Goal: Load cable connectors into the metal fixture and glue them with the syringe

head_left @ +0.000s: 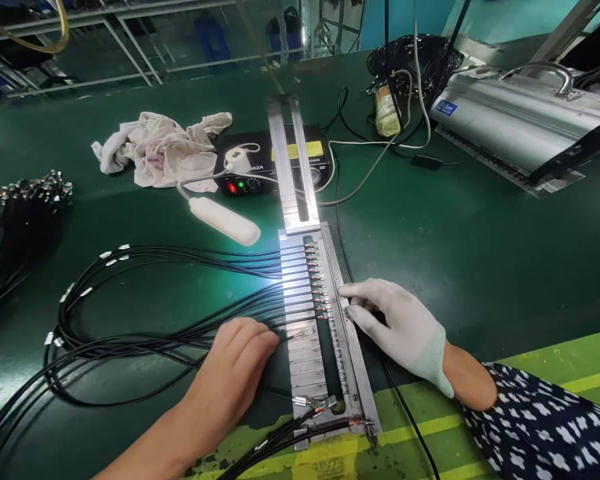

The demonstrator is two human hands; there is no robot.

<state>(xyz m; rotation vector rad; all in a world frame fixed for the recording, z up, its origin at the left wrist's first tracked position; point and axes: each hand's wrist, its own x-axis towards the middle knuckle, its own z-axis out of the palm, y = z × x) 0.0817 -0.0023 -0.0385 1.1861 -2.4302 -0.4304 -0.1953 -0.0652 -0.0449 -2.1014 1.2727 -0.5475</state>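
Observation:
My left hand (240, 357), bare, pinches a thin black cable near its connector end (301, 332). That end lies over the grooved left plate of a long metal fixture (307, 381). Several black cables (250, 301) are laid side by side in the upper grooves, their stripped ends and small connectors (320, 290) lined up along the slot. My right hand (397, 327), in a white glove, has its thumb and forefinger closed against the fixture's right rail; its other fingers are curled and partly hidden. More cable ends (315, 403) lie across the fixture's near end.
Behind the fixture stands a black control box (253, 181) beside a crumpled cloth (155, 150) and a white oblong handpiece (225, 220). A silver lamp housing (515, 127) sits at the back right. Bundled cables (15, 233) lie far left, and wires run across the green table.

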